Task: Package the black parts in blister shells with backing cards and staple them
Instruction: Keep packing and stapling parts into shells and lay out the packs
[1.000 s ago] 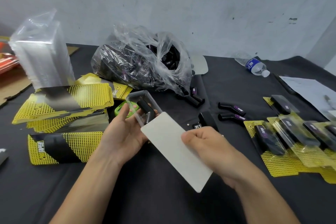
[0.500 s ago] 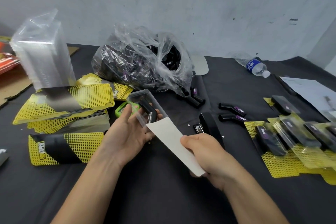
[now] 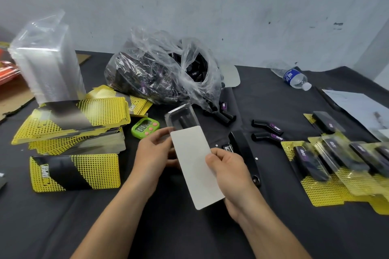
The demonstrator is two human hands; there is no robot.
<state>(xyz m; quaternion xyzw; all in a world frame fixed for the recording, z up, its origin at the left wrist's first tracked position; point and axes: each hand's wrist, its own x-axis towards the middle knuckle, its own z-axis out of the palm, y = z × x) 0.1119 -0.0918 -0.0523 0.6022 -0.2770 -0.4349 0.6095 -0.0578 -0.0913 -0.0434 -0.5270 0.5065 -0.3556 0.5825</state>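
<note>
My left hand [image 3: 153, 153] holds a clear blister shell [image 3: 181, 117] with a black part inside, above the table's middle. My right hand [image 3: 229, 172] pinches a backing card [image 3: 195, 164], its plain white back facing me. The card's far end overlaps the shell and hides its near half. A black stapler [image 3: 244, 153] lies just right of my hands. Loose black parts [image 3: 267, 130] lie behind it. Yellow-and-black cards [image 3: 73, 171] are stacked at the left. Finished packs [image 3: 328, 166] lie at the right.
A plastic bag of black parts [image 3: 160, 78] sits at the back centre. A tall stack of clear shells [image 3: 46, 65] stands at the far left. A green timer [image 3: 145, 127] lies by the cards. A water bottle [image 3: 294, 76] and white paper [image 3: 357, 107] are at the back right.
My right hand has turned the card flat again and slid it farther over the shell. Both hands and the shell have shifted slightly right.
</note>
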